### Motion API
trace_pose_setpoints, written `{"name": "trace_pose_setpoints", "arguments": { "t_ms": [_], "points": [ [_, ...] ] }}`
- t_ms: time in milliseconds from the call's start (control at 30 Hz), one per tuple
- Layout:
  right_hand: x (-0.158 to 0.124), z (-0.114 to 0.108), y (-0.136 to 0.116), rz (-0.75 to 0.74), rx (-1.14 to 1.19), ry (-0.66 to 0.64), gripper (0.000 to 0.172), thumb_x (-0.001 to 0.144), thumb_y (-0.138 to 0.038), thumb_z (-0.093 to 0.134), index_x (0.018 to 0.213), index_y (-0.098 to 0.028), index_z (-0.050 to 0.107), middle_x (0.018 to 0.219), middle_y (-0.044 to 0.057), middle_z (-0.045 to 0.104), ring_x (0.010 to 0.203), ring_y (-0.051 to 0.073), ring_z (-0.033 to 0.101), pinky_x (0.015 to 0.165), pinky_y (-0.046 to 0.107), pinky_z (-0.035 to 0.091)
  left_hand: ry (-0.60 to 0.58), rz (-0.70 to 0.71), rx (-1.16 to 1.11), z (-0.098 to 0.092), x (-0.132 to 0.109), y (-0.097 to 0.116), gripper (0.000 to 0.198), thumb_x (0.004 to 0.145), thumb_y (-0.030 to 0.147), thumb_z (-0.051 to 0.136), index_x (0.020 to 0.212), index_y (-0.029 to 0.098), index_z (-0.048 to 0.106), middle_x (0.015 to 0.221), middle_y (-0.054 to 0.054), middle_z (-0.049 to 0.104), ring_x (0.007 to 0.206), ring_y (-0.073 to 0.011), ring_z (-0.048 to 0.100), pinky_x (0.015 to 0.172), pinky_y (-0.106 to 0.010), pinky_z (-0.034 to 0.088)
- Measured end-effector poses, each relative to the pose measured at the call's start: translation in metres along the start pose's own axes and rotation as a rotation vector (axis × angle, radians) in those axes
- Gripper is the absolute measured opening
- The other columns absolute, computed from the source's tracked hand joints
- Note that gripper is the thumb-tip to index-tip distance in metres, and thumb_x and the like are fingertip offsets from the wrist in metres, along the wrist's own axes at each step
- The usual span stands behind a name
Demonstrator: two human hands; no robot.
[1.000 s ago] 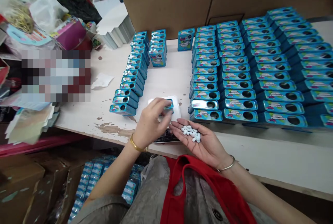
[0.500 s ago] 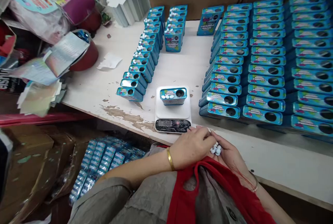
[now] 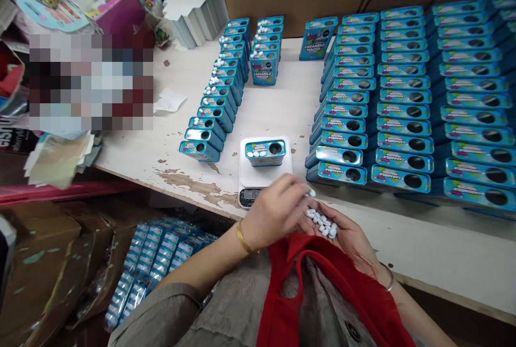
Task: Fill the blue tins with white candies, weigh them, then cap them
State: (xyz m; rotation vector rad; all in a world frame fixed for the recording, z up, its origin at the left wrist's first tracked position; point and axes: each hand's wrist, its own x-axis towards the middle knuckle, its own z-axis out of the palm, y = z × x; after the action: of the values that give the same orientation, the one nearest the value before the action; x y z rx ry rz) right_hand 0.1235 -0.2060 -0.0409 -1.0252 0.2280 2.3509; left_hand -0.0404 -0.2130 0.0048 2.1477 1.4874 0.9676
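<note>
Small white oval pieces (image 3: 321, 222) lie cupped in one palm, a single white piece (image 3: 312, 192) pinched above.
The right hand (image 3: 347, 233) is open and curled upward, likely so the loose pieces cannot roll off; the left hand (image 3: 279, 204) grips its one piece between fingertips just over that palm. Beyond the left fingers, a blue rectangular tin (image 3: 265, 149) stands upright on a flat white plastic scale (image 3: 255, 178), presumably so its weight shows.
</note>
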Motion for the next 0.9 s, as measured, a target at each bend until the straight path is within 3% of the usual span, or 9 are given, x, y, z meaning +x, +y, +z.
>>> {"name": "trace_pose_setpoints", "arguments": {
  "t_ms": [133, 333, 500, 600, 733, 833, 900],
  "points": [
    [-0.004, 0.014, -0.003, 0.043, 0.005, 0.042, 0.026, 0.085, -0.015, 0.049, 0.106, -0.009, 0.063, 0.111, 0.016, 0.068, 0.111, 0.023, 0.061, 0.094, 0.034, 0.051, 0.176, -0.031, 0.124, -0.031, 0.022, -0.017, 0.01, 0.089, 0.017, 0.048, 0.097, 0.014, 0.055, 0.094, -0.007, 0.056, 0.088, -0.0137, 0.055, 0.074, -0.026, 0.049],
    [-0.007, 0.019, -0.007, 0.048, 0.053, 0.074, 0.028, 0.087, -0.013, 0.045, 0.11, -0.007, 0.061, 0.115, 0.019, 0.066, 0.116, 0.023, 0.057, 0.097, 0.033, 0.05, 0.11, -0.078, 0.253, -0.045, 0.037, -0.037, 0.012, 0.089, 0.016, 0.049, 0.099, 0.014, 0.055, 0.093, -0.006, 0.056, 0.083, -0.0125, 0.054, 0.071, -0.025, 0.048],
    [-0.005, 0.015, -0.006, 0.05, 0.03, 0.03, 0.027, 0.085, -0.013, 0.048, 0.107, -0.008, 0.062, 0.113, 0.017, 0.068, 0.115, 0.022, 0.058, 0.098, 0.032, 0.048, 0.135, -0.064, 0.222, -0.045, 0.035, -0.028, 0.017, 0.088, 0.015, 0.05, 0.104, 0.015, 0.053, 0.092, -0.005, 0.057, 0.08, -0.0122, 0.054, 0.073, -0.026, 0.048],
    [-0.003, 0.011, -0.006, 0.038, -0.005, 0.01, 0.022, 0.082, -0.016, 0.053, 0.099, -0.013, 0.066, 0.103, 0.01, 0.072, 0.101, 0.018, 0.066, 0.093, 0.03, 0.051, 0.02, 0.012, 0.13, -0.028, 0.026, -0.009, 0.012, 0.089, 0.016, 0.047, 0.099, 0.015, 0.054, 0.092, -0.006, 0.056, 0.084, -0.0133, 0.054, 0.074, -0.025, 0.048],
    [-0.005, 0.004, -0.008, 0.024, -0.124, 0.004, 0.007, 0.075, -0.024, 0.064, 0.076, -0.02, 0.07, 0.067, -0.001, 0.071, 0.063, 0.013, 0.068, 0.073, 0.025, 0.058, -0.304, 0.172, 0.142, 0.016, 0.005, 0.01, 0.019, 0.092, 0.017, 0.038, 0.084, 0.015, 0.055, 0.09, -0.005, 0.056, 0.081, -0.013, 0.051, 0.072, -0.024, 0.044],
    [-0.008, 0.003, -0.01, 0.035, -0.26, 0.003, 0.011, 0.069, -0.028, 0.07, 0.077, -0.021, 0.072, 0.061, 0.0, 0.069, 0.059, 0.016, 0.066, 0.062, 0.025, 0.057, -0.411, 0.224, 0.211, 0.042, -0.008, 0.011, 0.023, 0.093, 0.019, 0.037, 0.08, 0.016, 0.056, 0.086, -0.004, 0.055, 0.079, -0.0144, 0.049, 0.069, -0.025, 0.041],
    [-0.009, 0.003, -0.009, 0.046, -0.3, 0.006, 0.017, 0.065, -0.03, 0.073, 0.08, -0.021, 0.073, 0.06, 0.0, 0.068, 0.06, 0.017, 0.065, 0.057, 0.025, 0.056, -0.429, 0.22, 0.211, 0.049, -0.013, 0.009, 0.021, 0.092, 0.019, 0.037, 0.081, 0.016, 0.056, 0.087, -0.004, 0.055, 0.079, -0.0146, 0.048, 0.069, -0.025, 0.04]
  ]
}}
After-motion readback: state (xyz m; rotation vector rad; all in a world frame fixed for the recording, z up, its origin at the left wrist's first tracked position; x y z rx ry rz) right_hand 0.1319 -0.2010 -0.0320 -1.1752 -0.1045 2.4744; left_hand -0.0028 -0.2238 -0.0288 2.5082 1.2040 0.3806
